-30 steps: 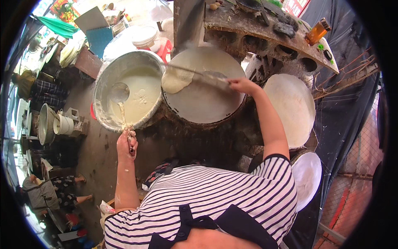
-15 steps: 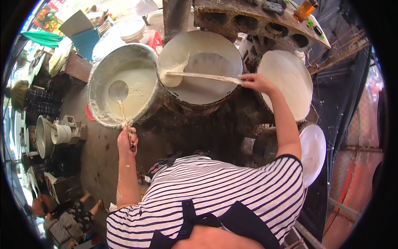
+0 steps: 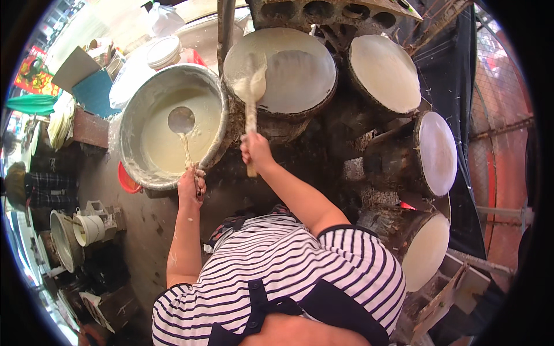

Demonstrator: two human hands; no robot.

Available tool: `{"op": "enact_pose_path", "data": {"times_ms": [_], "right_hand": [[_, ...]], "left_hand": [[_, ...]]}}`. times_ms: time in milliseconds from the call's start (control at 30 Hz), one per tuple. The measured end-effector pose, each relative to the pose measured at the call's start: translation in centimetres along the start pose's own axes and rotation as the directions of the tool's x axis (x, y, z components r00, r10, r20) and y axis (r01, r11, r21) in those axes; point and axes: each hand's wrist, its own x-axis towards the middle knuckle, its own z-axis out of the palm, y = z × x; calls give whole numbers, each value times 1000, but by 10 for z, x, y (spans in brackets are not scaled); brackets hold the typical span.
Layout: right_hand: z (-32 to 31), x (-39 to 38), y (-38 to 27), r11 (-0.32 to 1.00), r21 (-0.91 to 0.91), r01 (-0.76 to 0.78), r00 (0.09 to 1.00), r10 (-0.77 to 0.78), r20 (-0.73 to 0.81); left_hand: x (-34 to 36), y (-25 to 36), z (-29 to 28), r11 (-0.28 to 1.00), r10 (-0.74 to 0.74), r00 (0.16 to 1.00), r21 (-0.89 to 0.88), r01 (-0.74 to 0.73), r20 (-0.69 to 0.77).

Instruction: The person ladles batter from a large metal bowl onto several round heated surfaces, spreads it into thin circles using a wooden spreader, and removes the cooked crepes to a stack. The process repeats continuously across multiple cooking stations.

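Note:
My left hand [image 3: 191, 185], smeared with batter, is closed round the handle of a ladle [image 3: 181, 120]. The ladle's round bowl rests at the surface of the pale batter [image 3: 158, 141] in a large metal basin [image 3: 131, 124]. Over the left part of a round griddle [image 3: 300, 83], my right hand [image 3: 257, 152] grips a batter-coated wooden spreader [image 3: 251, 109]. Its head lies on a thick lump of batter at the griddle's left. A thin pale layer covers much of the griddle, with a greyer patch in the middle.
Three more round griddles with pale tops curve down my right side: a far one [image 3: 385, 75], a middle one [image 3: 440, 153] and a near one [image 3: 427, 254]. A perforated block [image 3: 340, 14] stands behind. Left are a white bucket [image 3: 89, 229] and a red tub [image 3: 127, 180].
My right hand has swung from the griddle's right side to its near left, turning the spreader to point away from me. The ladle stays in the basin; the view has shifted.

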Motion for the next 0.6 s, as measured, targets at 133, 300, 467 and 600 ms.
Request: {"op": "enact_pose_path", "data": {"times_ms": [133,300,467,600], "right_hand": [[-14,-48,7,998,64,6,992,2,-128],[15,-8,24,966,-234,112,989,-132,-68],[-21,-14,11,990,-138,6,992,-23,-124],[-52,-50,-5,996,-88,-4,984,-11,-176]], "left_hand": [[-4,-3,-28,996,-49,998,73,52,-37],[-7,-7,-27,995,-45,994,84,53,-99],[-3,-12,-34,992,-12,997,123,21,-73],[7,-17,-40,984,-35,999,172,39,-25]]}}
